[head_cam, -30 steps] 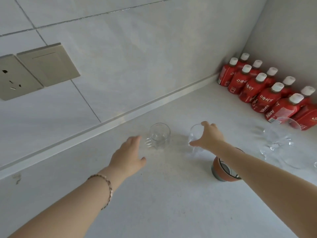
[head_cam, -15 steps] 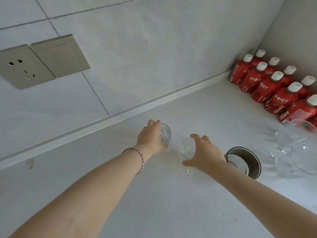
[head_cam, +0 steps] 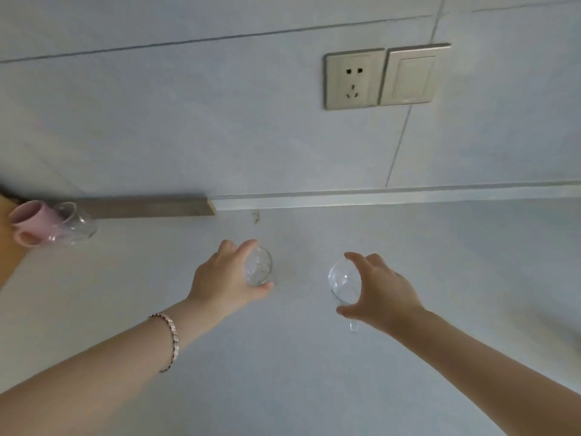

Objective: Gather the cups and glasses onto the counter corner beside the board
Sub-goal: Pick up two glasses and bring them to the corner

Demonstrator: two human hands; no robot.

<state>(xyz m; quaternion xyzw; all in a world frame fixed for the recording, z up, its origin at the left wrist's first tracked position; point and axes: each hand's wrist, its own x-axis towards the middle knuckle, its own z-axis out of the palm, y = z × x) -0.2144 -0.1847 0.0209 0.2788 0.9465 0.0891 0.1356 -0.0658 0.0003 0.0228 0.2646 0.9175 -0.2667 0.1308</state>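
My left hand (head_cam: pixel 224 280) grips a small clear glass cup (head_cam: pixel 259 269) from above, held over the white counter (head_cam: pixel 298 372). My right hand (head_cam: pixel 379 291) holds a second clear glass cup (head_cam: pixel 342 281) by its rim; its handle pokes out below my palm. At the far left a pink mug (head_cam: pixel 30 220) and a clear glass (head_cam: pixel 74 223) stand together on the counter next to a wooden board (head_cam: pixel 6 247), of which only an edge shows.
A tiled wall rises behind the counter, carrying a socket (head_cam: pixel 353 78) and a switch (head_cam: pixel 412 75). A grey strip (head_cam: pixel 147 207) runs along the wall's foot on the left.
Both hands closed on the two glass cups and lifted them. The view has swung left: the red bottles and bowl are out of frame, the pink mug and board have appeared.
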